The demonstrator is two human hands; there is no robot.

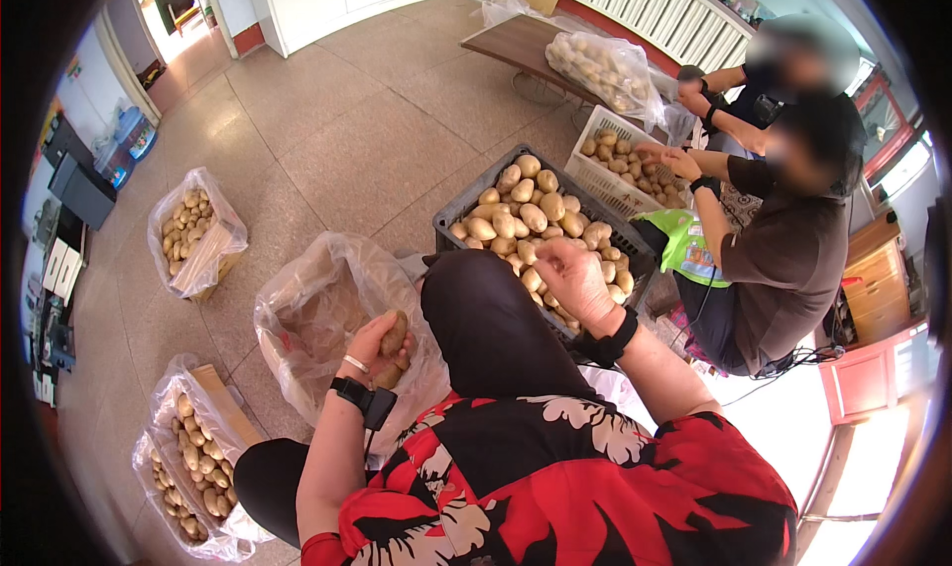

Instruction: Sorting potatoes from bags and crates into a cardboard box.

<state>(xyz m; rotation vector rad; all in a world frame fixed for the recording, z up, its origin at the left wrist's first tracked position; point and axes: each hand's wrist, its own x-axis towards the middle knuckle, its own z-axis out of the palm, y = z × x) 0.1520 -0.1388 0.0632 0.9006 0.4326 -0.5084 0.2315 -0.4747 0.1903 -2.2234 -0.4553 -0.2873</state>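
Observation:
My left hand [375, 349] holds potatoes [394, 335] above a box lined with a clear plastic bag [286, 328]; at least two show in the grip. Over a black plastic crate [446, 216] heaped with potatoes [533, 216] is my right hand [576, 280], its fingers curled near one potato at the heap's near side. Whether those fingers grip a potato cannot be told. The lined box stands left of my raised knee, the crate beyond it and to its right.
Two people [788, 246] sit at right beside a white crate [617, 187] of potatoes. A low brown table [513, 45] bears a bag of potatoes [602, 71]. More lined boxes of potatoes [190, 224] stand on the floor at left, one near my left knee [201, 454]. Cables [799, 361] hang at right.

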